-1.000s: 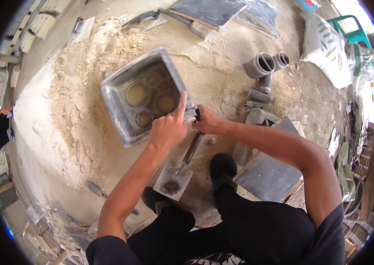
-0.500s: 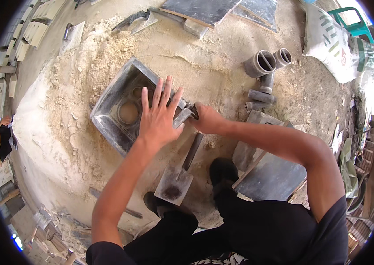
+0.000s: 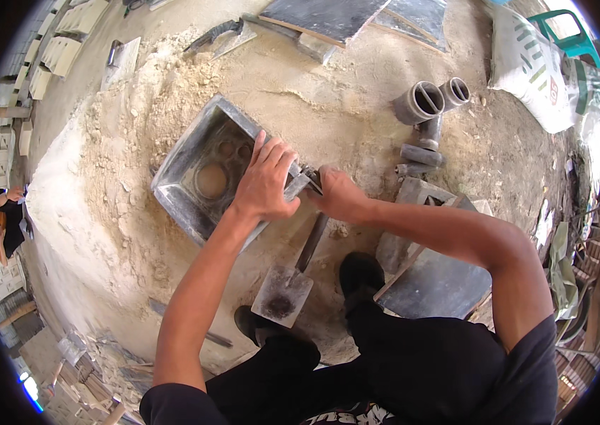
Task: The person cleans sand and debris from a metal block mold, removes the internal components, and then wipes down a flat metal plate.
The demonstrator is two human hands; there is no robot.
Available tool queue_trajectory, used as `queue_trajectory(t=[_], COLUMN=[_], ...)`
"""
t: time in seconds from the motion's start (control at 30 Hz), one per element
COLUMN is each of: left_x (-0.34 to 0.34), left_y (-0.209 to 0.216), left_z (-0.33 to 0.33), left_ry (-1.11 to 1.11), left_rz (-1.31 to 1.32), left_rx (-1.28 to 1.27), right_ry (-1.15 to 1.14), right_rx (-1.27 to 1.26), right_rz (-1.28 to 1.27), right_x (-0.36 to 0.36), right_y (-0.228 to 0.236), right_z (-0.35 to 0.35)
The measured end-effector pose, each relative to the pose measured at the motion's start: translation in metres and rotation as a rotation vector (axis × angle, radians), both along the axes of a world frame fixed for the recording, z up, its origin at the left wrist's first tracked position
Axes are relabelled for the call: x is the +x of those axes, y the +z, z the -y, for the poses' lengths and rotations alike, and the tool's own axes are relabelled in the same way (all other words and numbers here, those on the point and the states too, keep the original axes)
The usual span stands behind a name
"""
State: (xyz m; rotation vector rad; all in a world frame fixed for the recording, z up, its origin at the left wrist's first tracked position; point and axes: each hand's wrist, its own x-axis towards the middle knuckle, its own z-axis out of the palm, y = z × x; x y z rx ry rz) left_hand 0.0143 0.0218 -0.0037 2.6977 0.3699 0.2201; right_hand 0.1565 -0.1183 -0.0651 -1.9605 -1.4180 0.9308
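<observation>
A dark grey, box-shaped mould sits open side up on the sandy ground, with round holes or discs showing in its floor. My left hand is closed over the mould's right wall, its fingers bent over the rim. At the mould's right corner, my right hand is closed around a small dark metal fitting, perhaps a latch; the fingers hide most of it. Just below my hands lies a small flat shovel with a square blade and a dark tube handle, a dark smudge on its blade.
Loose pale sand is heaped left of the mould. Several grey pipe-like cylinders stand and lie at right. Grey blocks and a dark slab lie beside my foot. White sacks and a green chair are far right; another person is far left.
My left hand has gone from spread fingers above the mould to fingers bent over its rim. My right hand stays at the corner fitting.
</observation>
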Motion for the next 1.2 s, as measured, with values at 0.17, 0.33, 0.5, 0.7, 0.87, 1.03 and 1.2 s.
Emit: queue_trajectory(t=[0.17,0.33,0.5,0.7,0.87,1.03,1.2], left_x=[-0.005,-0.001,-0.004,-0.001,-0.003,0.001,0.0], left_y=[-0.001,0.004,-0.001,-0.001,-0.003,-0.002,0.001], left_z=[0.001,0.002,0.002,0.001,0.001,0.002,0.003], left_ry=[0.011,0.005,0.015,-0.004,0.011,0.003,0.007], left_rz=[0.016,0.014,0.051,0.033,0.059,0.063,0.061], left_rx=[-0.012,-0.014,-0.013,-0.023,-0.014,-0.013,-0.002], right_ry=[0.001,-0.007,-0.036,0.001,0.058,0.118,0.031], right_rx=[-0.125,-0.405,-0.504,-0.045,-0.129,-0.122,-0.36], right_rz=[0.043,-0.637,-0.853,-0.035,0.086,0.055,-0.674], right_x=[-0.011,0.019,0.021,0.001,-0.008,-0.002,0.018], right_y=[0.01,0.015,0.007,-0.005,0.008,-0.005,0.002], right_z=[-0.001,-0.023,-0.033,-0.016,-0.014,-0.019,-0.026])
